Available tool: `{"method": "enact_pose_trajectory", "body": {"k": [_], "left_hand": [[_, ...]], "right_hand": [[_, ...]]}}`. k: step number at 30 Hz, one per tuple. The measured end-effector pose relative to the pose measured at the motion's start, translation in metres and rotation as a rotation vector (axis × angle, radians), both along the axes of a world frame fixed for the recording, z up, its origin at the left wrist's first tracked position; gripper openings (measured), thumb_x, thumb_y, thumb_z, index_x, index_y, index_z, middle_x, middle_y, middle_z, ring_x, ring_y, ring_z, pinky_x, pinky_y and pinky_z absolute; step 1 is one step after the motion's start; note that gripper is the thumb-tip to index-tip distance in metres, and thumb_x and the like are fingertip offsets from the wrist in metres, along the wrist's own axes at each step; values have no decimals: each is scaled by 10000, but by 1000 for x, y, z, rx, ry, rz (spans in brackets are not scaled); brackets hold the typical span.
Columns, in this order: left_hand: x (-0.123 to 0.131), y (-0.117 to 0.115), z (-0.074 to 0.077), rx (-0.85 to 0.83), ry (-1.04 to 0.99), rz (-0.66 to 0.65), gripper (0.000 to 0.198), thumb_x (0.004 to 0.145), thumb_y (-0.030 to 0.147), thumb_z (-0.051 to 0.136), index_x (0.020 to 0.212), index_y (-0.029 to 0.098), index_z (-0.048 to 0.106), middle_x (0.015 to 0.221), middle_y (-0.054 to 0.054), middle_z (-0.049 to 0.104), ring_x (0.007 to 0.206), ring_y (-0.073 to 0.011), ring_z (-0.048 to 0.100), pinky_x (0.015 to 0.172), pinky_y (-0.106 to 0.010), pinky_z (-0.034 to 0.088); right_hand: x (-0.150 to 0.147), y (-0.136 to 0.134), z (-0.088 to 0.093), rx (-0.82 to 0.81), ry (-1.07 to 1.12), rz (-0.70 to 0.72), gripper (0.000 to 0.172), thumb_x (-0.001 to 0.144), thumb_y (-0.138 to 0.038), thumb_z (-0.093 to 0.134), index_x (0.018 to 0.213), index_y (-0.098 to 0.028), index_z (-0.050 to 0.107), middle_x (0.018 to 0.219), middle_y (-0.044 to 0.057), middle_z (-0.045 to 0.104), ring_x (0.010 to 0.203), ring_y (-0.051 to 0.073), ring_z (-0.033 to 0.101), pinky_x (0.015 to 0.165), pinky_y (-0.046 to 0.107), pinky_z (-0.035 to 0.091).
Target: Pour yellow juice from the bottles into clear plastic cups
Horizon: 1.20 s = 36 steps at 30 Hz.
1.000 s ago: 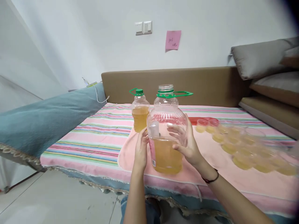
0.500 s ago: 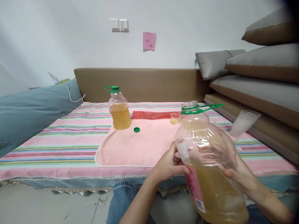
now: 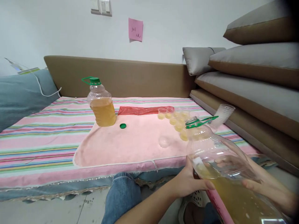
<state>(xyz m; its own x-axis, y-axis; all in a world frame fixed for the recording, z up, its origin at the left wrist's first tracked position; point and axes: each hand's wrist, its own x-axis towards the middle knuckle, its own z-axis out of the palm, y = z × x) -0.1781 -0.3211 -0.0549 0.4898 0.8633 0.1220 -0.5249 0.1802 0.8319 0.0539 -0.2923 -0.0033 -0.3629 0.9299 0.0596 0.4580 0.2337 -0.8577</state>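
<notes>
A large clear jug (image 3: 224, 149) of yellowish liquid is tilted, its uncapped mouth leaning left toward the cloth. Round its neck is a green ring with a loop handle. My left hand (image 3: 187, 182) grips its near side, thumb over the pink label. On the far side my right hand (image 3: 254, 177) holds it too, seen partly through the plastic. Beyond the mouth stand several small clear cups (image 3: 178, 127) with yellow liquid, some hidden by the jug. A separate clear cup (image 3: 164, 142) sits on the pink cloth (image 3: 130, 146), left of the jug.
A second capped jug (image 3: 102, 109) stands at the cloth's back left, near a loose green cap (image 3: 122, 126). Red plastic (image 3: 140, 110) lies behind. A stack of clear cups (image 3: 223, 115) leans near piled cushions (image 3: 247, 77) at right.
The jug has tipped further left and moved lower right in view, with both hands still on it. The view has turned right, and the group of filled cups now shows.
</notes>
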Motion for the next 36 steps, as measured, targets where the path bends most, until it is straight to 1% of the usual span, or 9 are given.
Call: {"method": "enact_pose_trajectory", "body": {"k": [4,8,12,15,18,20,25,32,36], "left_hand": [[13,-6,-9,-91,-17,8,988,499,630,850,1266,222,378,1212,-114,550,1207,-323,527,1036,-520,380],[19,-14,-15,-126,-23,33,1002,542,672,804,1343,240,384,1250,-132,558,1253,-359,503,1036,-554,378],[21,-18,-21,-153,-56,16,999,550,693,783,1357,244,403,1291,-145,561,1206,-349,541,992,-533,411],[23,-18,-28,-214,-20,16,1079,515,731,773,1383,226,377,1236,-148,600,1060,-306,614,832,-428,481],[25,-18,-33,-244,-15,45,1135,505,737,774,1412,209,341,1197,-147,618,955,-247,635,698,-305,468],[27,-18,-35,-255,-34,46,1146,508,729,779,1427,211,329,1200,-146,618,929,-228,636,668,-276,463],[31,-15,-37,-269,-79,49,1132,506,764,753,1407,193,373,1206,-159,620,917,-229,636,650,-272,477],[31,-14,-37,-260,-108,67,1020,515,766,745,1321,200,481,1199,-147,630,883,-213,649,633,-257,484],[32,-15,-37,-255,-147,62,1034,525,783,728,1336,192,476,1265,-178,616,1005,-277,651,676,-293,517]], "right_hand": [[4,-1,6,-87,-29,46,879,794,-552,604,1546,-412,170,1648,-62,192,1489,297,184,1181,453,248],[-1,-5,17,-174,-35,40,895,789,-538,632,1551,-383,188,1648,-34,183,1482,309,192,1177,468,257],[-13,-6,28,-205,-42,43,884,763,-525,674,1535,-372,271,1623,-18,265,1464,322,242,1167,453,280],[-18,-4,33,-210,-38,55,846,760,-528,681,1514,-391,321,1608,-33,300,1459,313,253,1161,440,283],[-20,-1,35,-220,-61,49,809,763,-538,680,1493,-413,355,1603,-54,303,1460,310,242,1154,441,286],[-19,0,36,-238,-79,36,818,756,-545,686,1492,-420,351,1606,-57,290,1460,320,229,1139,452,315],[-22,3,39,-288,-114,28,828,775,-565,663,1506,-440,298,1607,-68,273,1458,316,232,1112,452,365],[-30,9,51,-229,-199,29,873,717,-601,688,1497,-385,360,1578,-47,336,1455,318,245,1158,453,255],[-30,14,52,-220,-213,27,821,730,-593,682,1475,-394,401,1567,-53,360,1452,313,256,1159,437,253]]}}
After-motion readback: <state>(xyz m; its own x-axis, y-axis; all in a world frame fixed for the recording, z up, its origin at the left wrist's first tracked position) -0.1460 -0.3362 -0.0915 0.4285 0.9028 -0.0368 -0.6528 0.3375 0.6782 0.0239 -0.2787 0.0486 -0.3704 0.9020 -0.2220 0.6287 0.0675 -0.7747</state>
